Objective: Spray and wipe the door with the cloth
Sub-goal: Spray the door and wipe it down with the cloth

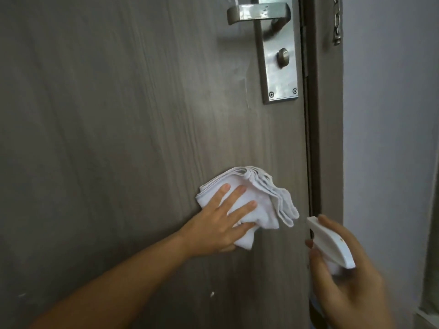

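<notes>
A grey wood-grain door (118, 115) fills most of the view. My left hand (218, 224) presses a folded white cloth (259, 198) flat against the door, below the lock plate, with its fingers spread straight. My right hand (349, 281) grips a white spray bottle (332, 243) near the door's right edge. Only the bottle's head shows, with its nozzle pointing up and left toward the door; the rest of the bottle is hidden in the hand.
A metal lever handle (256, 13) and a lock plate (278, 62) with a thumb-turn sit at the top. The door frame (330, 138) runs down the right, with a chain (337, 22) hanging on it. A pale wall (389, 138) lies beyond.
</notes>
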Action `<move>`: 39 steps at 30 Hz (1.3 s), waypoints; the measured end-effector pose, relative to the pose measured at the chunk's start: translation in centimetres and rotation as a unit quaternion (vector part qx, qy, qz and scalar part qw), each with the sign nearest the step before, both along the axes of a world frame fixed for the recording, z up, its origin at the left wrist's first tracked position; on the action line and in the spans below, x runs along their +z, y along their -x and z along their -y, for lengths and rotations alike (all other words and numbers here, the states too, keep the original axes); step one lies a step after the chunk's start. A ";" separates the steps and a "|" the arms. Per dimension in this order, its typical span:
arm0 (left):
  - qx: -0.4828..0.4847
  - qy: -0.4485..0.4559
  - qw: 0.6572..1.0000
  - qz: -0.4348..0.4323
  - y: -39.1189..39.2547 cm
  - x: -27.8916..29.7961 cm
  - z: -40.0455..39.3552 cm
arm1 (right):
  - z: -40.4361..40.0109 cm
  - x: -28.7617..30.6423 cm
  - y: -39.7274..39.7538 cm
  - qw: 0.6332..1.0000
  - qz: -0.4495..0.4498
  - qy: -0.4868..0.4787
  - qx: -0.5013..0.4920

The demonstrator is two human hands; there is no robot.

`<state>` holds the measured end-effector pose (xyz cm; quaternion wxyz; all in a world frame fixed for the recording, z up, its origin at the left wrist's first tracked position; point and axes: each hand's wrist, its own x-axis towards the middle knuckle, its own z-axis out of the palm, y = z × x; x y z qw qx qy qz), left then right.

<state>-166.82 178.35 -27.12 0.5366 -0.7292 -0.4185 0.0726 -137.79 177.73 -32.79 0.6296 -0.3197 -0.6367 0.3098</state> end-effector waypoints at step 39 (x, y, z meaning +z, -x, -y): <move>0.194 -0.289 0.687 0.637 21.9 -1.4 43.0 | 27.1 -6.1 33.3 0.887 0.095 -0.106 0.440</move>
